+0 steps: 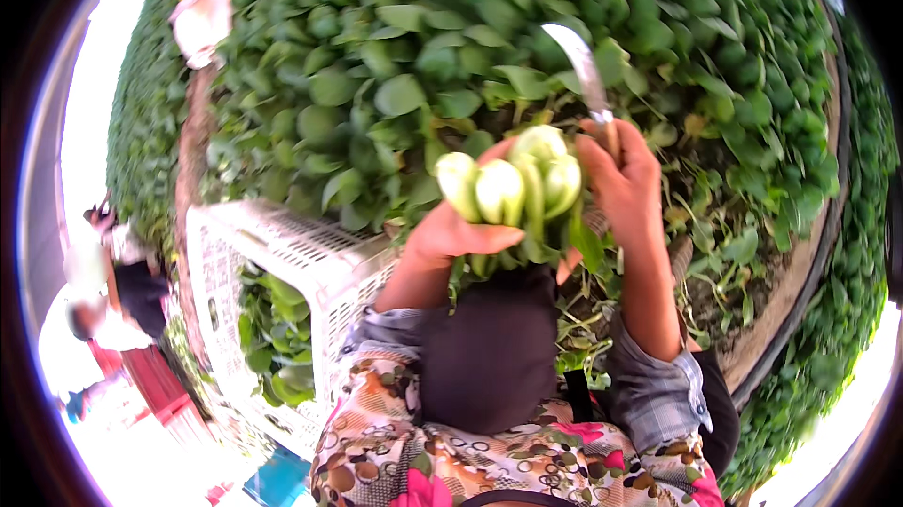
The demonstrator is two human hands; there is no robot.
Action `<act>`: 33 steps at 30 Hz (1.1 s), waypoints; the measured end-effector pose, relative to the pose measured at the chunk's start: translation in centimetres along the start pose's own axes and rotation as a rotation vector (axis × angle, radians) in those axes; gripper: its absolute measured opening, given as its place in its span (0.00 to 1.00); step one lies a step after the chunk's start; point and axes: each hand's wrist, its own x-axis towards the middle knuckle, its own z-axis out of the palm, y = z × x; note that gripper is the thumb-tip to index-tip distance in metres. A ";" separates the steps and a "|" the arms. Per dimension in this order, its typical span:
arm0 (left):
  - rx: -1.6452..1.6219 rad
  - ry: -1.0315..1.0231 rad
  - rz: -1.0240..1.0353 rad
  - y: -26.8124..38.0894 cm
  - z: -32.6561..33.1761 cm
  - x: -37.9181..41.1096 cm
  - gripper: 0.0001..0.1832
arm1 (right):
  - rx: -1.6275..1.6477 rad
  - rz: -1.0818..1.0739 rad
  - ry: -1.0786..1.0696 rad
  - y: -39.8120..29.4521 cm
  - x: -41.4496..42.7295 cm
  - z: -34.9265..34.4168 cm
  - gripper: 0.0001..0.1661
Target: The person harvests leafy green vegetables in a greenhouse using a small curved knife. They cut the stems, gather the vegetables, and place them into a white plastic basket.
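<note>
A bunch of leafy green vegetables is held with its thick, pale cut stem ends towards the camera. My left hand grips it from the left, thumb across the stems. On the right, my right hand is closed around the wooden handle of a sickle-like knife, its curved metal blade pointing up and away over the plants. The leaves of the bunch hang towards my body and are partly hidden. Dense round-leaved green plants grow just beyond both hands.
A white perforated plastic crate holding leafy greens stands at my left. Cut stems and leaves litter the soil at right, beside a dark hose-like line. Further left are people, red crates and a yellow-and-white bag.
</note>
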 end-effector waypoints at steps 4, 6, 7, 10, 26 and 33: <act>0.213 -0.128 0.184 2.7 1.6 -3.5 0.58 | 0.264 -0.085 -0.124 -5.5 -4.2 2.5 0.15; 0.388 -0.145 0.180 5.5 3.2 -6.3 0.60 | 0.238 -0.200 -0.136 -7.3 -6.5 4.0 0.15; 0.395 -0.139 0.158 6.2 4.1 -7.4 0.60 | 0.163 -0.262 -0.121 -8.0 -7.2 4.2 0.16; 0.855 -0.050 0.440 7.4 5.1 -10.3 0.61 | 0.081 -0.371 -0.119 -11.0 -10.1 5.4 0.16; 0.509 0.239 0.688 6.1 9.4 -24.1 0.58 | 0.139 -0.431 -0.347 -14.2 -22.4 12.7 0.13; 1.322 0.562 1.212 7.6 9.1 -28.7 0.46 | 0.325 0.017 -0.498 -12.0 -22.8 11.2 0.14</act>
